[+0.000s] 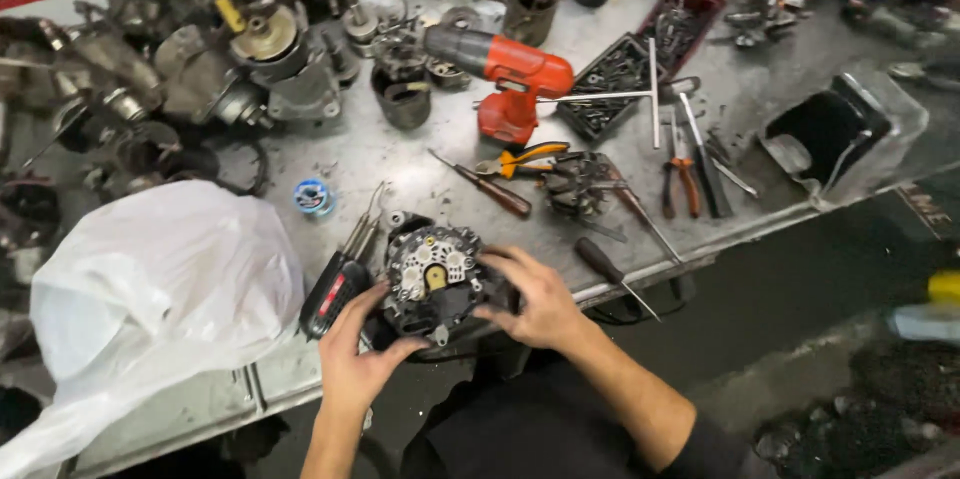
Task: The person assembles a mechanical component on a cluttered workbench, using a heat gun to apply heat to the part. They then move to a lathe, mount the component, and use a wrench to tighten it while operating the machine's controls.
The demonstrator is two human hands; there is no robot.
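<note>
One metal bench (420,154), grey, scuffed and crowded with parts and tools, runs across the view.
One white plastic bag (150,289), bulky and crumpled, lies at the bench's near left edge.
One cluster of grimy motor housings (215,74) sits at the far left of the bench.
One clear plastic container (845,134) with a dark inside stands at the far right.
One red cordless drill (505,74) rests at centre, well beyond the hands.
One alternator (435,279), dark, round, rear face up with pale fittings, sits at the near edge of the bench between both hands.
One left hand (360,359), fingers curled, grips the alternator's lower left rim.
One right hand (535,299), fingers closed over the alternator's right side, holds it.
Two trays of screws (640,64), dark and red, lie just right of the drill.
One red-and-black handled tool (335,294) lies just left of the alternator.
One pair of orange-handled pliers (530,157) lies beyond the alternator.
One screwdriver (610,269) lies just right of the right hand.
One small blue spool (312,197) sits near the bag.
</note>
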